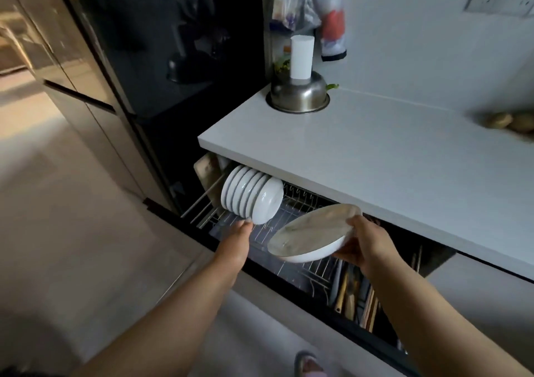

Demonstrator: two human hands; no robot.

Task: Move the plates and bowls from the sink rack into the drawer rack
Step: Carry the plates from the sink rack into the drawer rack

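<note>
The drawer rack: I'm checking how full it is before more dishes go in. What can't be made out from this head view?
- Back of the drawer rack: hidden under the countertop.
- Rack wires below the plate: covered by it and the right hand.
- Left hand fingertips: hidden behind the row of bowls.
- Utensils: dark, blurred.
- Sink rack: outside the frame.

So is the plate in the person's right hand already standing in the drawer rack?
No, the right hand holds the plate tilted in the air above the drawer rack, beside the row of bowls.
</note>
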